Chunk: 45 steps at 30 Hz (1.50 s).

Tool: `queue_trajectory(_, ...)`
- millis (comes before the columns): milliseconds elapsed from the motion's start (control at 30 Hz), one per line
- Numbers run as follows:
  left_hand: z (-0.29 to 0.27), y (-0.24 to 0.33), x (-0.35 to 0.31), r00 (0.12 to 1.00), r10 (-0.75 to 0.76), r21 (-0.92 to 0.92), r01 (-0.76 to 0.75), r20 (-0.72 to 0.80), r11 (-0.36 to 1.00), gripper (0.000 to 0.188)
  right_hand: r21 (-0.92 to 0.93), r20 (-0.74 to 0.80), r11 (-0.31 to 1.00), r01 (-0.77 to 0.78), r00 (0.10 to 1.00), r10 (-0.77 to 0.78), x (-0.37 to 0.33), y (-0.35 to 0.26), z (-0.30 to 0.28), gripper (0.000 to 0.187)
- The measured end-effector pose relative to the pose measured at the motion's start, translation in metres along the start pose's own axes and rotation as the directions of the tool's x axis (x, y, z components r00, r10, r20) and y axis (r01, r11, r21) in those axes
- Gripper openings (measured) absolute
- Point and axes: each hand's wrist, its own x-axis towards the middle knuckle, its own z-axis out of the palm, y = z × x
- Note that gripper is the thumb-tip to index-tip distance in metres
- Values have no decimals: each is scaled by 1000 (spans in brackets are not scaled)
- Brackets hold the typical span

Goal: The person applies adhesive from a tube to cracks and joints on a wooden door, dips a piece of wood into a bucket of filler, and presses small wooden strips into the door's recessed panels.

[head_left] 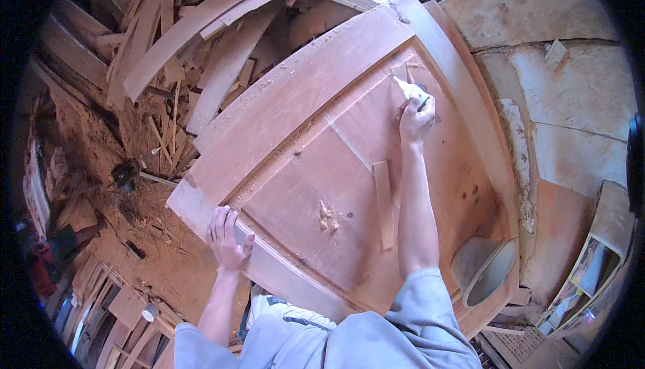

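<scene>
A large reddish wooden panel [302, 187], set in a raised wooden frame [295, 90], lies in front of me. My right hand [418, 120] reaches to its far end, closed around a small white bottle with a pointed nozzle [411, 90]. The nozzle points toward the far inner corner of the frame; whether it touches the wood I cannot tell. My left hand [230, 240] lies on the near left part of the frame, fingers stretched out, holding nothing. Between my arms, a flat wood strip [383, 204] and a small heap of shavings [329, 216] rest on the panel.
A grey bucket-like container [485, 271] lies tipped at the panel's near right. Wood offcuts [195, 39] pile up beyond the far left edge. Sawdust covers the floor [158, 234] at left. Pale slabs [578, 93] and an open shelf box [581, 278] stand to the right.
</scene>
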Motion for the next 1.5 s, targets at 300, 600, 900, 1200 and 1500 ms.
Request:
queue_trajectory(300,1,-2,1,1000,14,-12,-14,-1,1000,67,-59,2,998,27,1000,-27,2,11,-1,28)
queue_trajectory(600,2,-2,-1,1000,12,-25,-12,-9,1000,69,-32,35,999,32,999,-31,0,5,-1,29)
queue_trajectory(900,3,-3,-1,1000,14,-26,-14,-7,1000,70,39,66,999,16,998,-19,-3,-2,-1,29)
queue_trajectory(1200,2,-2,0,1000,24,-18,-24,-13,1000,70,58,40,998,-27,999,25,-7,-2,-1,27)
queue_trajectory(1500,3,-1,0,1000,24,-33,-24,-5,999,69,100,30,993,-70,997,67,-7,1,-1,26)
